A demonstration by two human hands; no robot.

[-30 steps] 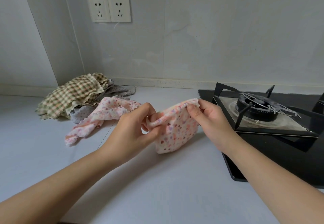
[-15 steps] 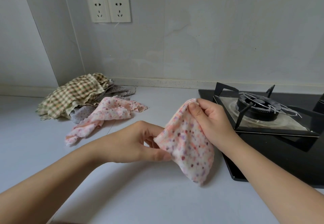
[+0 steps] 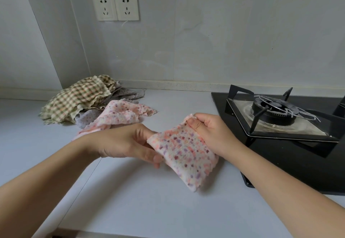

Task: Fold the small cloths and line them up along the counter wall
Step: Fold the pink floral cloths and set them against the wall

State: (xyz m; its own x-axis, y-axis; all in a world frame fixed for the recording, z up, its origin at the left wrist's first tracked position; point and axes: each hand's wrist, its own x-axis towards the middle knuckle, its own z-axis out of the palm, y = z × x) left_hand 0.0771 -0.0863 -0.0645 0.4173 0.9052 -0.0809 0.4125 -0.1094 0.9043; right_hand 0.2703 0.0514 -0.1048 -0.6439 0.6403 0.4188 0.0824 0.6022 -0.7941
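dotted pink cloth [image 3: 183, 153]: centre frame, held above counter [image 3: 130, 200], lower corner hanging | left hand [image 3: 127, 141]: thumb and fingers pinch its left edge | right hand [image 3: 209, 133]: fingers curled, pinching top corner | unfolded cloth pile [image 3: 89, 103]: left of centre, by wall | stove [image 3: 285, 122]: right

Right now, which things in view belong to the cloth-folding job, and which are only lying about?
Job: small pink dotted cloth, pinched by left hand and right hand; pink floral cloth on the counter; green checked cloth; grey dotted cloth beneath it.
Lying about: black gas hob; white wall sockets.
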